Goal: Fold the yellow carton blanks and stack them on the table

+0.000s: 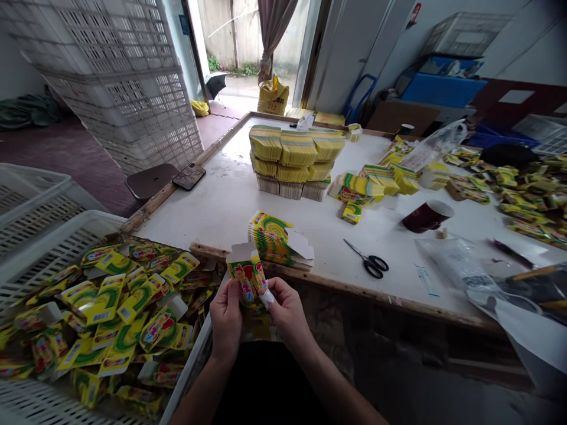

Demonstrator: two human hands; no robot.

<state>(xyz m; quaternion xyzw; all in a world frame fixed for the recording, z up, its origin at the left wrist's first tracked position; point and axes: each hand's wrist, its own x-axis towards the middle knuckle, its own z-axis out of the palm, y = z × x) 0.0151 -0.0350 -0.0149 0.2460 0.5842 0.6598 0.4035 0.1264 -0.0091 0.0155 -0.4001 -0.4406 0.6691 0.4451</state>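
Between my two hands is a small yellow and green printed carton [244, 268] with its white top flap standing up. My left hand [226, 319] pinches its left side, thumb in front. On the other side my right hand [286, 307] grips the lower right edge, and something white shows at its fingertips. Just beyond, a stack of flat cartons [277, 239] lies at the table's front edge. To my left a white plastic crate [88, 221] holds many yellow-green cartons [110, 298], some with flaps sticking up.
On the white table [221, 200] stand bundled carton stacks [295, 156]. Black-handled scissors [374, 265], a dark mug [426, 216] and plastic bags [465, 271] lie to the right. A phone [189, 176] rests at the left edge. Tall white crates [128, 88] rise at the left.
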